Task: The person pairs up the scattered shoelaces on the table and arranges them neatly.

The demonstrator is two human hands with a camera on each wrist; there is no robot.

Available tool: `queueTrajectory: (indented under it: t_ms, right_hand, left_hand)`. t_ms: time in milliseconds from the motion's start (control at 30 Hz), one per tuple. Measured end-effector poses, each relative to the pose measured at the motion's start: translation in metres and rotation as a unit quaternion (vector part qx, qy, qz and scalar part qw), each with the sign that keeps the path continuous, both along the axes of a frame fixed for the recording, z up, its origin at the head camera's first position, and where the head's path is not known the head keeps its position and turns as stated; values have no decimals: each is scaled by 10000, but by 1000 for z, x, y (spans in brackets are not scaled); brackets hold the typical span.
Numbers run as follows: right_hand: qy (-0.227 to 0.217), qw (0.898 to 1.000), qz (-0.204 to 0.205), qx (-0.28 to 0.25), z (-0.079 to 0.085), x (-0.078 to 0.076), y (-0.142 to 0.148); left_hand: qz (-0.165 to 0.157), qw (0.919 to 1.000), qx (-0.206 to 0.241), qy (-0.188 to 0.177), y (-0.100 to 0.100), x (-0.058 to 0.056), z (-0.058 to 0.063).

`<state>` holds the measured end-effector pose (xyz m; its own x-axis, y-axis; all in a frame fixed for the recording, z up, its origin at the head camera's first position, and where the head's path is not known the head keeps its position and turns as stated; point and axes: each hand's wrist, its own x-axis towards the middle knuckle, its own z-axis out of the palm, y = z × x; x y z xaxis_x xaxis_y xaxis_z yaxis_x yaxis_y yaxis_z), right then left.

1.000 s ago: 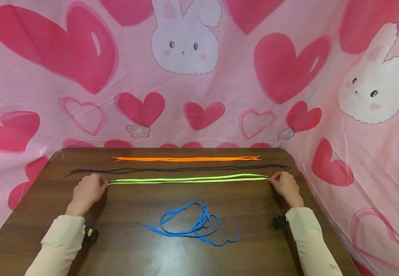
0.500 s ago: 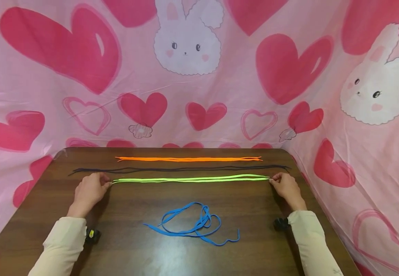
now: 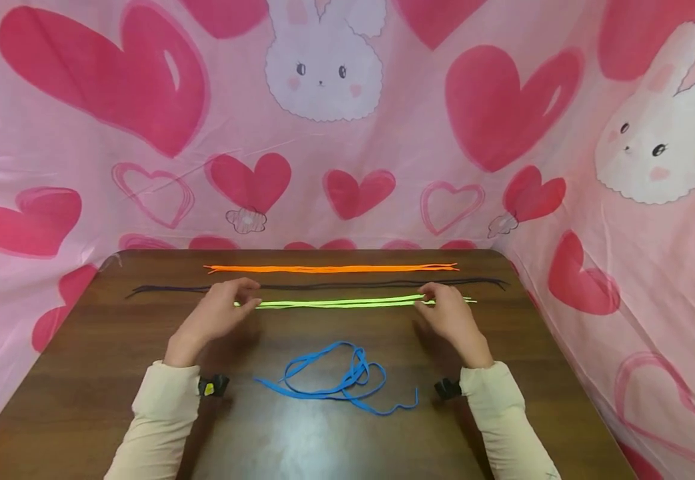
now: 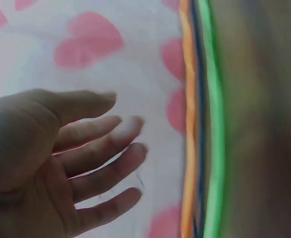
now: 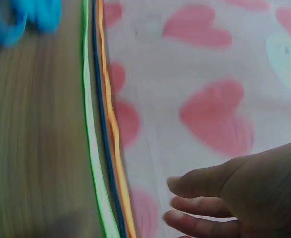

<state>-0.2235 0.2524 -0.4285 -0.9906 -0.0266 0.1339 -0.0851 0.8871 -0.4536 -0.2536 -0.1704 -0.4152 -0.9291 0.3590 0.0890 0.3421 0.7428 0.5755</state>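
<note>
A neon green shoelace [image 3: 335,303], doubled into two strands, lies stretched sideways across the table. Over its left part hovers my left hand [image 3: 218,310], fingers relaxed and spread, with nothing in it; the left wrist view shows the bare palm and loose fingers [image 4: 110,168]. Near the lace's right part is my right hand [image 3: 451,319], also holding nothing, its thumb and fingers apart. Each hand overlaps the green lace in the head view. Nearer to me, between the forearms, a blue shoelace [image 3: 323,393] lies in a loose tangle.
Beyond the green lace, a dark navy shoelace [image 3: 335,285] and an orange shoelace [image 3: 329,269] lie straight and parallel to it. The brown wooden table [image 3: 311,447] ends at a pink curtain [image 3: 395,147] with hearts and rabbits, which also runs along the right side.
Both hands have let go of the green shoelace's ends and moved inward toward each other, fingers loosening. The green lace stays straight on the table; the other laces have not moved.
</note>
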Motion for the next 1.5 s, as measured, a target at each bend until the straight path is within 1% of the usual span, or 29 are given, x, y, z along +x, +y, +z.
queueTrajectory:
  t_ms: [100,200,267,400,500,567,633,733,833,900,1000,1100,1200,1333,1500]
  right_hand:
    - [-176,9991,373,84,4,2,-33]
    - [-606,9952,731,256,6,5,-63]
    - [-944,9895,1003,427,6,8,-80]
    - [-1500,9742,1448,862,-1,13,-105]
    - [-1684,9658,1626,1116,-10,17,-117]
    - [-1678,9636,1682,1227,-13,19,-123]
    - [-1576,9631,1747,1303,-18,21,-128]
    - [-1477,9631,1867,1255,-23,24,-136]
    - [-1423,9638,1941,1145,-27,27,-142]
    - [-1365,9642,1985,1106,-28,29,-145]
    - [-1286,9637,2088,1058,-29,32,-148]
    - [-1248,9618,2201,1046,-29,34,-149]
    - [-1217,9610,2262,1028,-26,36,-148]
    - [-1024,9652,2245,871,-16,39,-146]
    - [-795,9697,2219,648,-1,44,-144]
  left_hand:
    - [-373,9991,113,-138,27,-1,9]
    - [-647,9973,200,-282,50,-2,16]
    - [-803,9955,238,-454,62,0,18]
    - [-972,9911,212,-882,77,5,18]
    - [-995,9880,132,-1170,83,8,12]
    - [-978,9871,16,-1265,86,7,7]
    - [-973,9863,-95,-1328,89,7,0]
    - [-1163,9832,-214,-1393,94,9,-12]
    - [-1381,9790,-147,-1489,100,10,-22]
    - [-1440,9786,-105,-1469,103,9,-26]
    - [-1399,9801,-108,-1403,106,8,-30]
    - [-1354,9811,-221,-1365,109,7,-31]
    - [-1271,9811,-342,-1419,111,8,-31]
    - [-1283,9812,-478,-1358,112,9,-28]
    - [-1437,9827,-447,-1078,110,9,-19]
